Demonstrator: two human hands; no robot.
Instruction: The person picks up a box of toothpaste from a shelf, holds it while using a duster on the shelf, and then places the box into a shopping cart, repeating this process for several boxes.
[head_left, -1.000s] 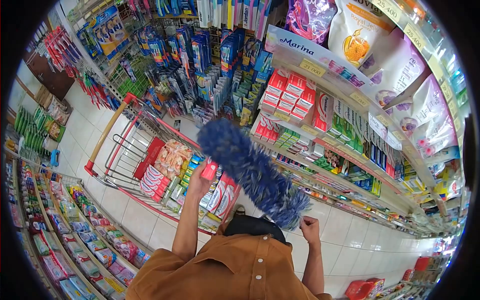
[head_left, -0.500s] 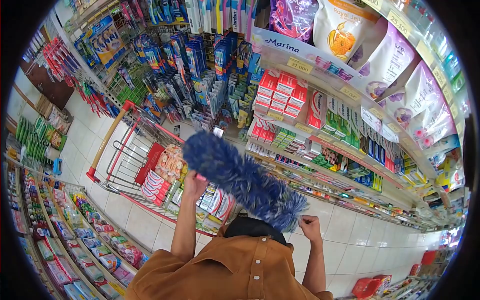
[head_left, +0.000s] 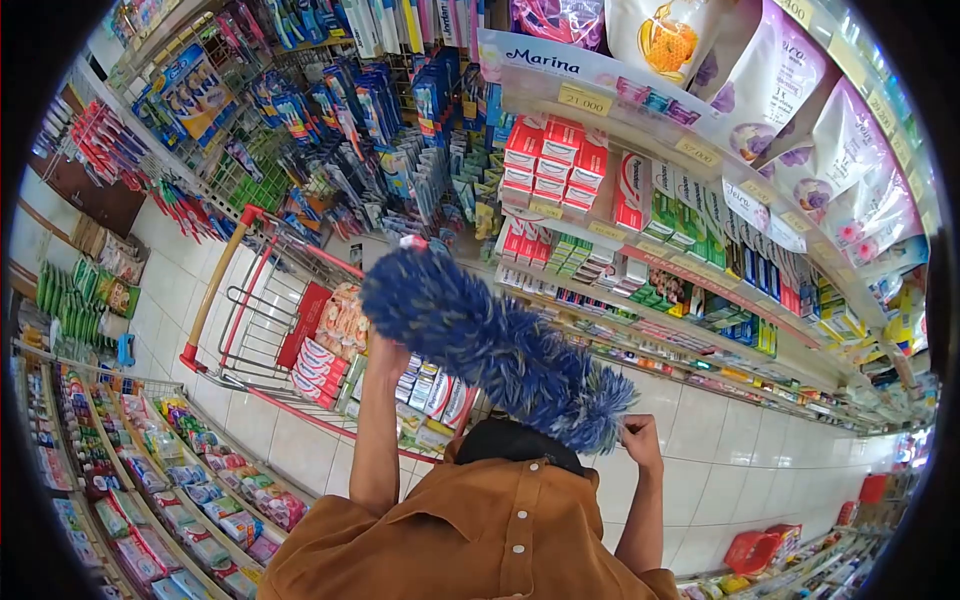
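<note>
Fluffy fibre duster (head_left: 500, 345); glossy floor tiles (head_left: 700, 470)

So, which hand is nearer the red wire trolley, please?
Left. The left hand sits over the red wire trolley; the right hand is beside it, pinching the blue fluffy duster.

We are in a shop aisle. Shelves (head_left: 700, 300) carry yellow price tags (head_left: 585, 100) along their edges and hold rows of boxed toothpaste (head_left: 550, 165). Toothbrushes (head_left: 365, 100) hang in packs on pegs, big pouches (head_left: 775, 90) fill the top shelf, and a red trolley (head_left: 215, 290) loaded with goods stands on the tiled floor (head_left: 720, 460).
</note>
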